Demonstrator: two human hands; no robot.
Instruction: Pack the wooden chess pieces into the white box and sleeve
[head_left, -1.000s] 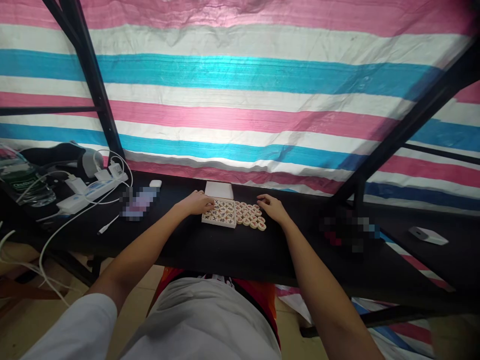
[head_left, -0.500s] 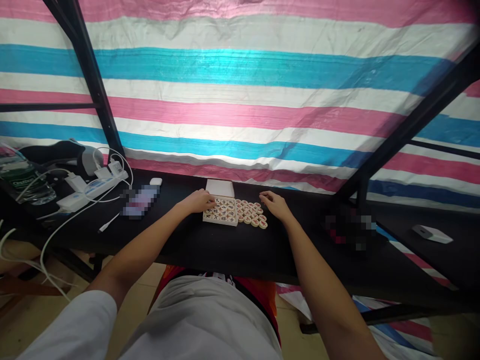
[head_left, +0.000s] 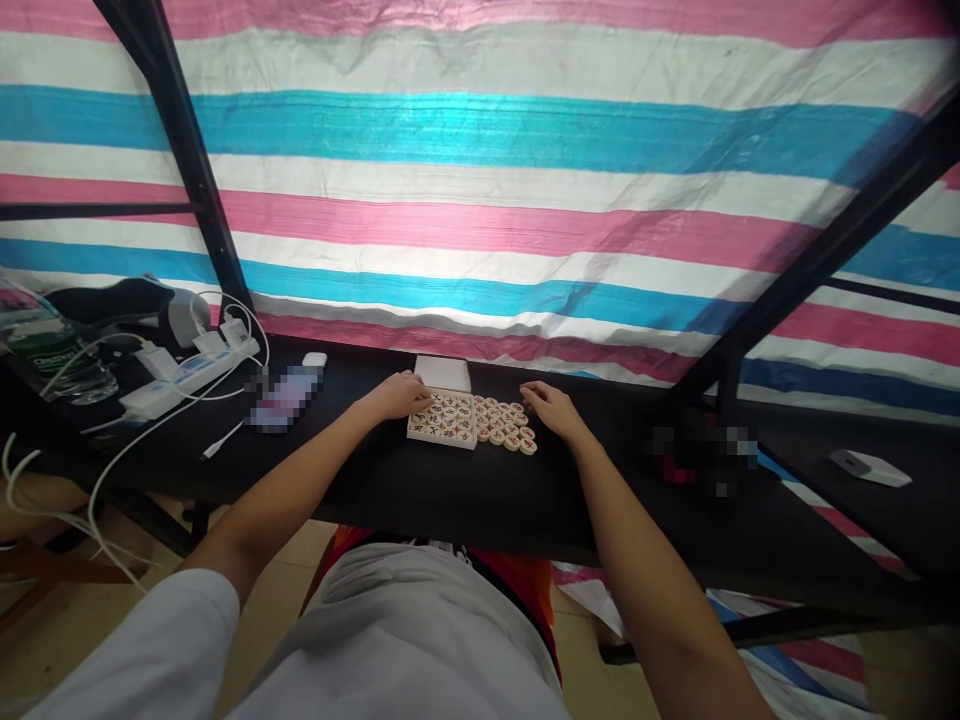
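Note:
Round cream xiangqi pieces with dark characters sit in rows inside a shallow white box (head_left: 442, 441) on the black table. Over the box's back-left corner is my left hand (head_left: 403, 394), its fingers closed together and touching the pieces there; what they pinch is hidden. More xiangqi pieces (head_left: 506, 422), marked in red, lie packed in rows on the table against the box's right side. Just right of their back row rests my right hand (head_left: 553, 408), fingers loosely bent and apart, with nothing visible in them. Behind the box lies its white lid (head_left: 442, 373).
At left are a blurred phone (head_left: 285, 400), a white charging cable (head_left: 223, 441), a small white case (head_left: 314, 359), a power strip (head_left: 187, 378) with plugs and a water bottle (head_left: 64, 365). A blurred dark object (head_left: 701, 455) and white adapter (head_left: 870, 467) are at right. Striped sheeting (head_left: 480, 180) hangs behind.
The view has shifted slightly. My left hand keeps its place at the box's back-left corner with only a small finger movement. My right hand stays beside the red pieces.

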